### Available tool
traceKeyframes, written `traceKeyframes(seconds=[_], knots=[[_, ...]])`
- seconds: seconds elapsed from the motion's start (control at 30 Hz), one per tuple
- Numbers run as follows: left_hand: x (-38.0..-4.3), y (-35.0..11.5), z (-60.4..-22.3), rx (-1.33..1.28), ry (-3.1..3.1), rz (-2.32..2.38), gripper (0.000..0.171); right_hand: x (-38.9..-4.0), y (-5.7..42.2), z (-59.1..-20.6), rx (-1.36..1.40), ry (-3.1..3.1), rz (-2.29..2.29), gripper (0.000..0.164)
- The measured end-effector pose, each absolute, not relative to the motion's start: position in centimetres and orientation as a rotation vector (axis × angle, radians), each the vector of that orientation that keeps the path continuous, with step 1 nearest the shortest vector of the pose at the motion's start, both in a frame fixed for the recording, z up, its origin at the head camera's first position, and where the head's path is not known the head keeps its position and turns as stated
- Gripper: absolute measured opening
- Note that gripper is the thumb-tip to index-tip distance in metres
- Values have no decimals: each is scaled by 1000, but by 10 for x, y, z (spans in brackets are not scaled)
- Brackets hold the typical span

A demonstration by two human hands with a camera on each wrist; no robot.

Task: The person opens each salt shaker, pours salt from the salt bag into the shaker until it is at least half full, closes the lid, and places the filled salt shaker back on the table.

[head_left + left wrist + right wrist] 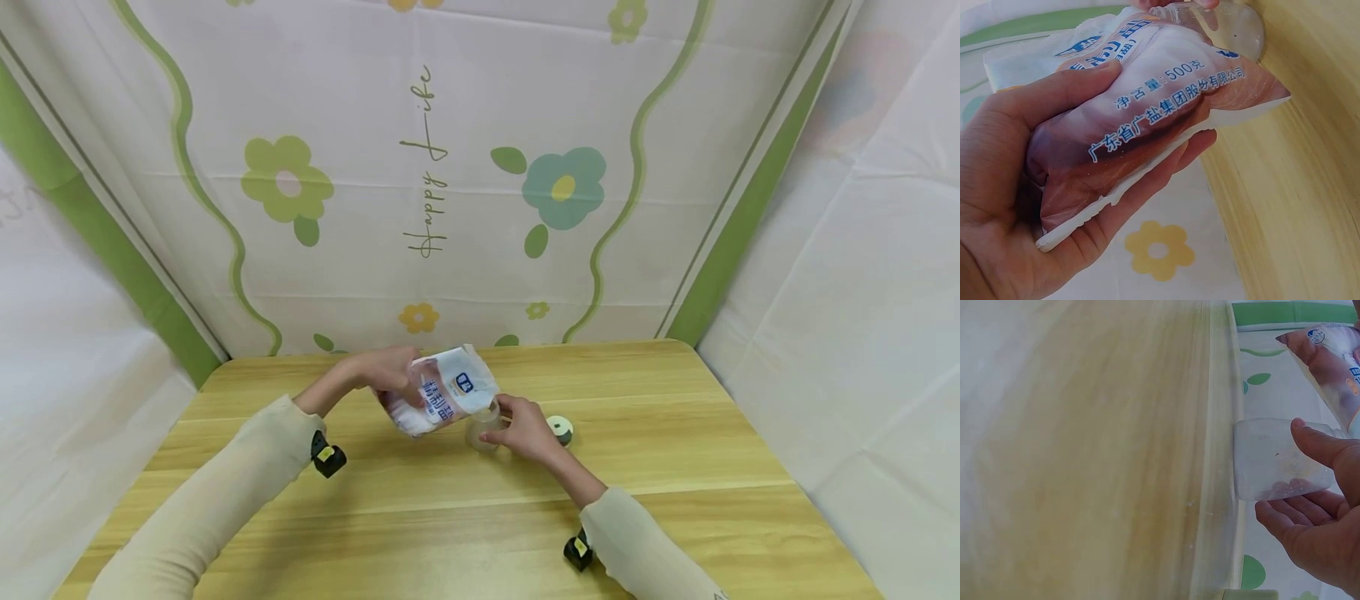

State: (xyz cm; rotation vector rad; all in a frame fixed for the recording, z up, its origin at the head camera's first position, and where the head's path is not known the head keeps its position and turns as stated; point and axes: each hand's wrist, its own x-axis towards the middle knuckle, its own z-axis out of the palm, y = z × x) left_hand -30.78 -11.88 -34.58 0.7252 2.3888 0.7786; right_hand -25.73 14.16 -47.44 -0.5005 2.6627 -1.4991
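Observation:
My left hand [386, 371] grips a salt bag [453, 385], thumb on one face and fingers round the other. The bag, white and brownish-pink with blue print, is tilted, its upper end down at the mouth of a clear jar [478, 435]. With my right hand [529, 430] I hold the jar upright on the table, thumb on one side and fingers on the other. The right wrist view shows the jar [1272, 459] cloudy, with fingers visible through its wall. Whether salt is flowing cannot be seen; bag and hand cover the mouth.
A round lid [559, 429], pale on top with a dark green side, lies on the table just right of my right hand. The wooden table [420, 533] ends at a flowered curtain [465, 208] behind, with white cloth walls on both sides.

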Motion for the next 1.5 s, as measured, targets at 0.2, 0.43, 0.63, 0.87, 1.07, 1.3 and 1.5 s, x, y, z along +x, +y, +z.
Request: traceKeyframes(seconds=[0.2, 0.43, 0.63, 0.87, 1.07, 1.3, 1.5], knots=[[-309, -120, -345, 697, 2394, 766, 26, -257, 141, -474, -504, 2657, -1497, 58], [-310, -119, -342, 712, 2388, 761, 29, -257, 140, -473, -500, 2668, -1486, 57], [-311, -117, -339, 708, 2385, 749, 28, -257, 140, -473, -498, 2669, -1482, 58], [-311, -117, -337, 728, 2394, 723, 25, -256, 139, -472, -496, 2666, -1486, 58], [-310, -116, -336, 733, 2394, 722, 25, -256, 139, -472, -486, 2667, -1483, 59], [-311, -117, -337, 715, 2402, 722, 24, -256, 139, -472, -489, 2669, -1472, 59], [-311, -119, -337, 698, 2401, 731, 25, -257, 139, -472, -481, 2664, -1479, 59]])
